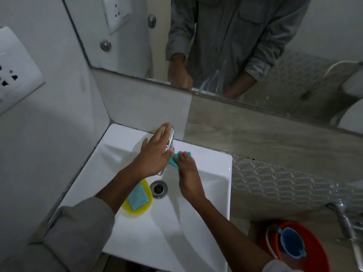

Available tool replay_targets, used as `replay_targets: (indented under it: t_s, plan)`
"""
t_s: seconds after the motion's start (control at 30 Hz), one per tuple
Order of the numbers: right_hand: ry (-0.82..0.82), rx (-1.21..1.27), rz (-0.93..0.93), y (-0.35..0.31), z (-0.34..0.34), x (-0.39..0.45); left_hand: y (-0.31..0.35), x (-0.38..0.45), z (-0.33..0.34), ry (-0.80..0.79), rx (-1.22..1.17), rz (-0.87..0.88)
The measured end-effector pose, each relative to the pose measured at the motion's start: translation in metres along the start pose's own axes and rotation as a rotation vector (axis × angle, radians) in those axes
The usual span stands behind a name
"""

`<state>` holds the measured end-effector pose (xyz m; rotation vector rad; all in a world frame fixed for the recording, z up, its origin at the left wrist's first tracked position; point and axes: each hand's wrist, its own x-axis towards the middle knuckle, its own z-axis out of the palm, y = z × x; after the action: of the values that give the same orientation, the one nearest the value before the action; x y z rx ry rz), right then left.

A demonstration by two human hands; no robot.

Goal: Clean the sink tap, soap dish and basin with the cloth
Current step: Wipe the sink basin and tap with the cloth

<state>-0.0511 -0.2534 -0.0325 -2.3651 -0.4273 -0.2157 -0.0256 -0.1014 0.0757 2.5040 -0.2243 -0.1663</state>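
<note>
A white basin (208,173) is fixed in the corner, with a chrome tap (171,136) at its back rim. My left hand (155,154) lies over the tap with fingers spread, hiding most of it. My right hand (187,169) presses a teal cloth (173,160) against the tap's right side. A yellow soap dish (145,203) holding a teal soap bar (137,196) lies inside the basin at the left, partly under my left forearm. The drain (158,189) is in the middle of the basin.
A mirror (255,46) above the sink reflects a person in a grey shirt. Wall sockets (13,69) sit at the left. On the floor at the right is a red bucket (314,250) with a blue mug (292,243), under a wall tap (345,218).
</note>
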Motion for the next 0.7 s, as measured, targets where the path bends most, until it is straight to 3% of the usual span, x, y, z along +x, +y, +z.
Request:
replay_targets:
  t_s: [0.17,0.3,0.5,0.7]
  plan:
    - [0.080,0.870,0.491,-0.041,0.014,-0.040,0.010,0.002,0.021,0.098,-0.032,-0.125]
    - [-0.052,1.441,0.935,-0.063,0.028,-0.023,0.018,0.002,0.013,0.017,-0.100,-0.159]
    - [-0.076,1.674,1.194,-0.052,0.035,-0.001,0.009,-0.001,-0.018,-0.204,-0.028,-0.119]
    - [-0.094,1.717,1.209,-0.046,0.042,0.000,0.024,0.000,-0.003,-0.147,0.051,-0.220]
